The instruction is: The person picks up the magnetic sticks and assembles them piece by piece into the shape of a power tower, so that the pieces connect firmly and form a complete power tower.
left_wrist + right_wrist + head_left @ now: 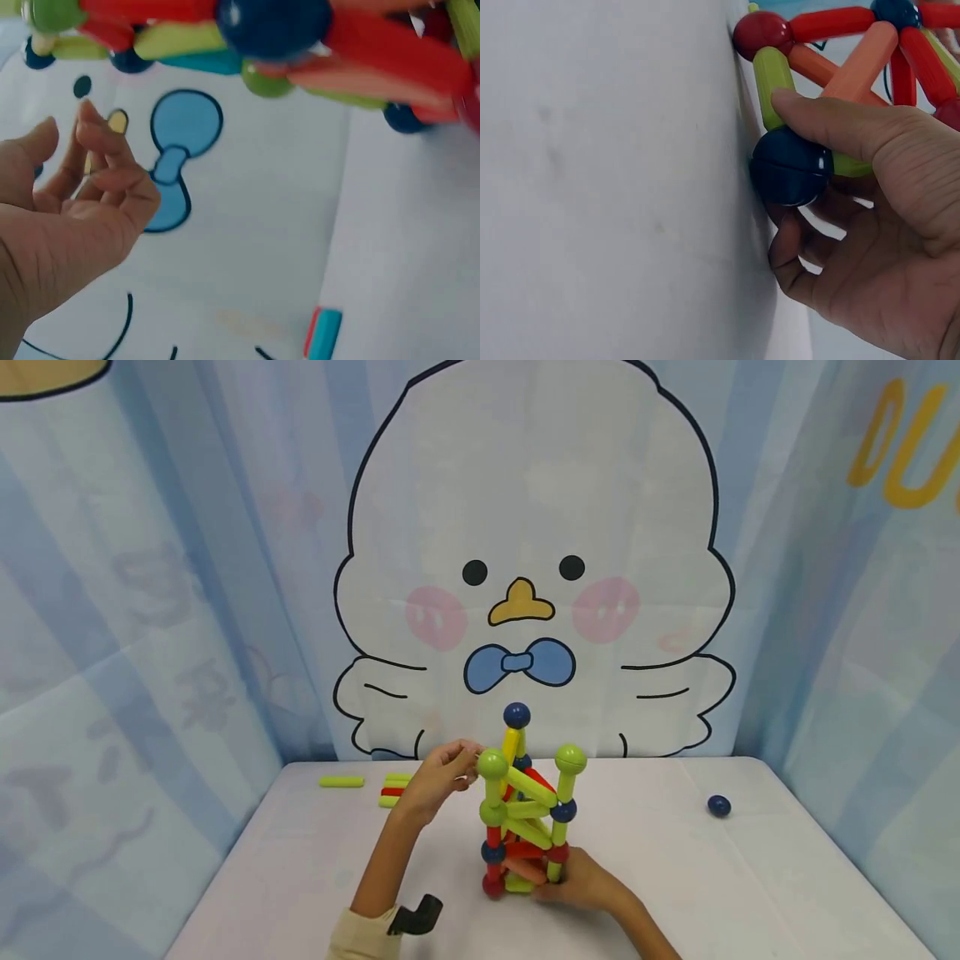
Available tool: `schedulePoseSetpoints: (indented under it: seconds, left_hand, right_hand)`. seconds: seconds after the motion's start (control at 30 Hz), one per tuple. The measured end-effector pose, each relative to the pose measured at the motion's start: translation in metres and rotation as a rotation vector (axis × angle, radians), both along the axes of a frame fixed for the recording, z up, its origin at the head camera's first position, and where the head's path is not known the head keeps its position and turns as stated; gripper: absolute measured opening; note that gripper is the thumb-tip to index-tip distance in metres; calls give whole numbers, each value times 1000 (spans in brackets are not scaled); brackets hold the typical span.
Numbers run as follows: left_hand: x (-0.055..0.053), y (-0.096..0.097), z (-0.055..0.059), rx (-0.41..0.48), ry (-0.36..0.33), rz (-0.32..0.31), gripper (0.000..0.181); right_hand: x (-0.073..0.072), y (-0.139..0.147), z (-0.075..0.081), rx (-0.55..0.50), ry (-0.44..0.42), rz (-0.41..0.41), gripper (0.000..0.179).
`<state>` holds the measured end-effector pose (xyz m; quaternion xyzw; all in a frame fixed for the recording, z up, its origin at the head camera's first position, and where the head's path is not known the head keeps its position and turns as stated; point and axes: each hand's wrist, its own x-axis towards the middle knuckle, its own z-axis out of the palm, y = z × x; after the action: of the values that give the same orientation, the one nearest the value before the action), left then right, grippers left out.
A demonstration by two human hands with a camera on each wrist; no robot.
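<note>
A tower of toy building sticks and balls [529, 785], in green, red, blue, yellow and orange, stands on the white table. My left hand [442, 781] is raised beside its upper left green ball [492, 763]. In the left wrist view that hand [90, 202] has loosely bent fingers, thumb apart from them, and holds nothing visible. Low on the tower's right side, my right hand [588, 885] grips the base. The right wrist view shows its thumb against a green stick [774, 79] and its fingers around a dark blue ball [791, 169]; some fingertips are hidden behind it.
A loose green stick [341, 782] lies at the table's back left, near a small group of green and red sticks [393, 792] partly covered by my left arm. A lone dark blue ball [718, 806] sits at the right. Behind hangs a printed curtain [532, 460].
</note>
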<state>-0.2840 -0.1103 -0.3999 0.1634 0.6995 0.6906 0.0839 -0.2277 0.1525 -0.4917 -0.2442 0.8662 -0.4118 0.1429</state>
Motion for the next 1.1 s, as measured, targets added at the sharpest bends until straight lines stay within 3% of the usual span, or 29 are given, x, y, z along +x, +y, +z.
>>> schedulePoseSetpoints:
  seconds: [0.2, 0.43, 0.53, 0.63, 0.8, 0.87, 0.93, 1.03, 1.1]
  left_hand:
    - [-15, -35, -24, -181, 11, 304, 29]
    - [-34, -85, -55, -494, 10, 626, 24]
    - [-40, -108, -67, -658, 31, 717, 23]
    - [-42, -129, -79, -836, 55, 707, 30]
    - [-38, -151, -92, -1173, 60, 522, 47]
    - [-35, -155, -95, -1270, 96, 489, 49]
    - [-33, -156, -97, -1325, 141, 501, 46]
    - [-32, -156, -96, -1402, 222, 568, 36]
    - [-31, -155, -94, -1434, 223, 602, 29]
  right_hand:
    - [-6, 7, 2, -2, 32, 29, 54]
    - [-12, 16, 4, -33, -99, 79, 60]
    - [-14, 19, 5, -9, -111, 106, 62]
    - [-14, 20, 5, 0, -142, 112, 60]
    - [-11, 20, -1, 8, -137, 97, 49]
    - [-11, 21, -3, 3, -103, 82, 45]
    - [-13, 22, -4, -6, -47, 59, 42]
    - [-15, 23, -6, -15, 5, -3, 36]
    - [-17, 23, -6, -10, 30, -41, 35]
